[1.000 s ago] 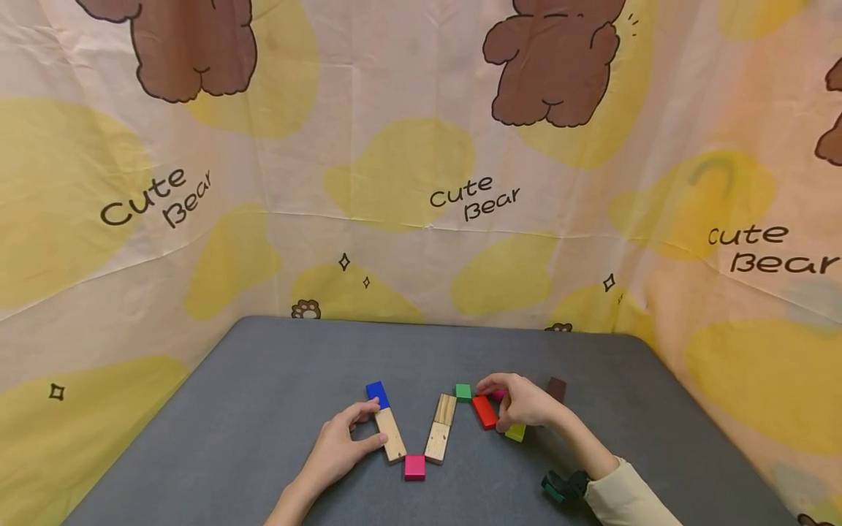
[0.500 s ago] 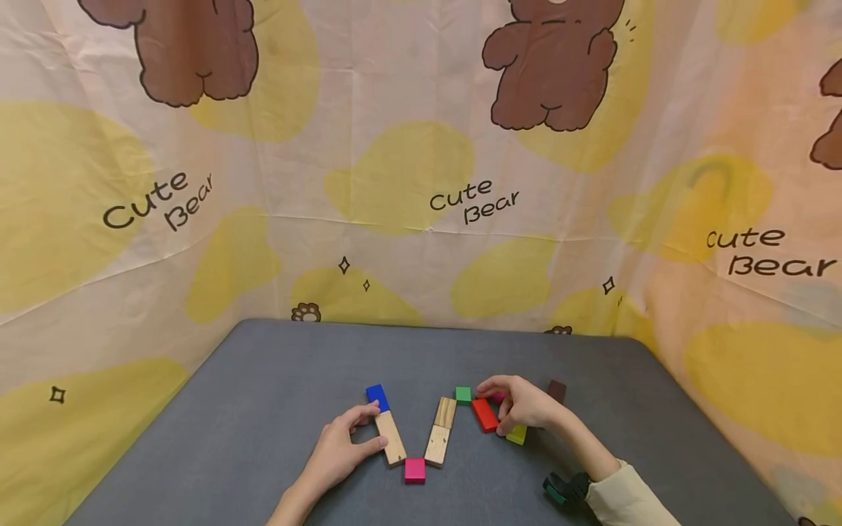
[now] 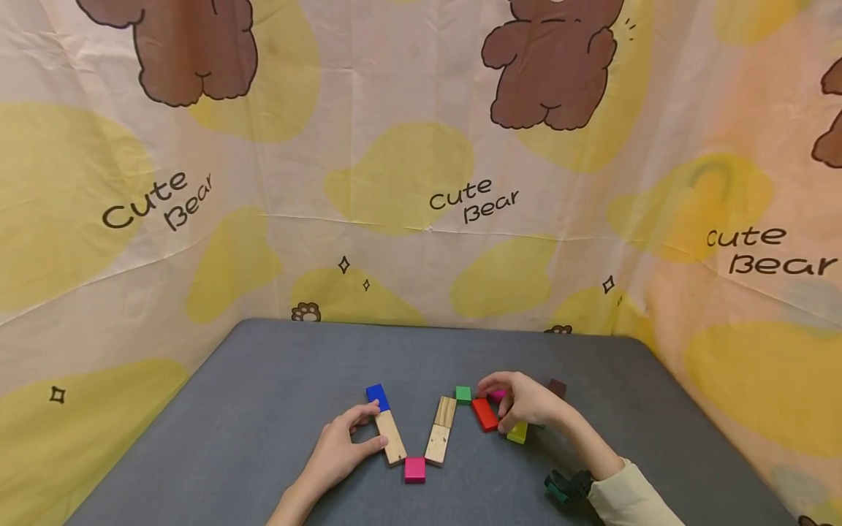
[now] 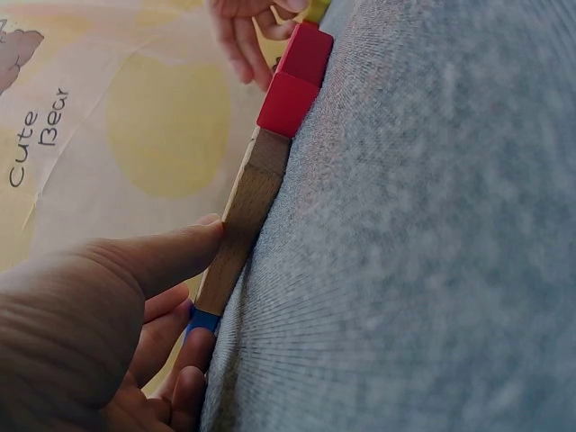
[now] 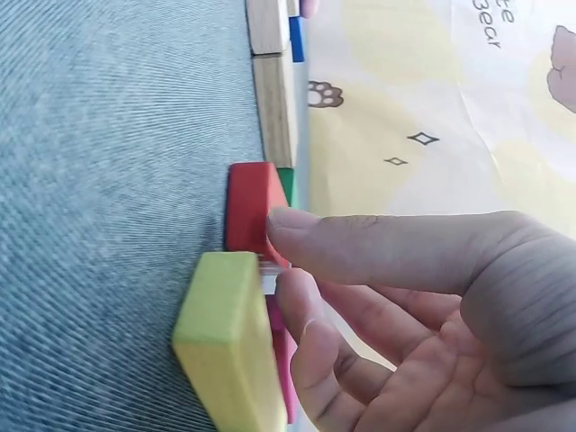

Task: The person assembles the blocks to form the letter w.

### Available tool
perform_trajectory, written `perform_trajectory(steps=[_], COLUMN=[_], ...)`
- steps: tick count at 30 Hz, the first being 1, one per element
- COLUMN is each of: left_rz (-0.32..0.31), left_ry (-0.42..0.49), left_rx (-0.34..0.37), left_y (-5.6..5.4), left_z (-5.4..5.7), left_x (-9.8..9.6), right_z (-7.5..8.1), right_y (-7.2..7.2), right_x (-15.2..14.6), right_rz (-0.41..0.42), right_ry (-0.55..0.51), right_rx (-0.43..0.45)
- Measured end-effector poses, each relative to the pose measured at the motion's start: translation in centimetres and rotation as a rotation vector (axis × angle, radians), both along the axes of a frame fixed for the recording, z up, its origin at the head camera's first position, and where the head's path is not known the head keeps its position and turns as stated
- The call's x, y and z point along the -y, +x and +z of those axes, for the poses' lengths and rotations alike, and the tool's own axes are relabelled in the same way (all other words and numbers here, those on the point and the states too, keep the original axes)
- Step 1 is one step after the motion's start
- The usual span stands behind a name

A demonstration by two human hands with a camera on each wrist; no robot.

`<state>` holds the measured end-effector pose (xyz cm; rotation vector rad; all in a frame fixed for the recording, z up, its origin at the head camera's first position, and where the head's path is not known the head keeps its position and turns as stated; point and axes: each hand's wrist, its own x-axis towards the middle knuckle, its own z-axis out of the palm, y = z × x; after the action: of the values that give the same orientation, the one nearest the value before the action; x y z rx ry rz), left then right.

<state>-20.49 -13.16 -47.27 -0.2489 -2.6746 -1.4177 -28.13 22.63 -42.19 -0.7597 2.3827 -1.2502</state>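
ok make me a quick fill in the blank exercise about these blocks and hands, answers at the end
1. In the head view, a ____ cube sits between the dark-grained unpainted wooden block and the red rectangular block.
2. At the far end of the plain unpainted wooden block by the left hand is a ____ block.
3. The yellow rectangular block is nearer the ____ hand than the left.
4. The bright pink cube lies between the near ends of ____ slanting rows.

Missing words: green; blue; right; two

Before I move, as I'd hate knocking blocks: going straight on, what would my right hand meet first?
Your right hand would likely meet the red block first; your thumb seems against it, though contact is hard to confirm.
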Motion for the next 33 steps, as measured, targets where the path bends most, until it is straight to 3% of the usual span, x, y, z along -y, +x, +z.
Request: perform_trajectory(steps=[7, 15, 20, 27, 33], left_rz=[0.002, 0.001, -0.003, -0.002, -0.002], left_ry=[0.012, 0.005, 0.014, 0.009, 0.01], left_rx=[-0.008, -0.01, -0.004, 0.004, 0.006], left_y=[0.0, 0.0, 0.0, 0.0, -0.1], left_z=[0.1, 0.1, 0.1, 0.1, 0.1], left_x=[0.0, 0.0, 0.0, 0.0, 0.1], right_z=[1.2, 0.8, 1.6, -0.4, -0.9], right_y=[0.1, -0.2, 0.4, -1.5, -1.8], right_x=[-0.3, -1.1, -1.1, -2.7, -3.2], right_rz=[0.008, -0.087, -0.143, -0.233, -0.319], right_ry=[0.01, -0.034, -0.082, -0.081, -0.071], right_rx=[-0.086, -0.164, -0.189, -0.229, -0.2])
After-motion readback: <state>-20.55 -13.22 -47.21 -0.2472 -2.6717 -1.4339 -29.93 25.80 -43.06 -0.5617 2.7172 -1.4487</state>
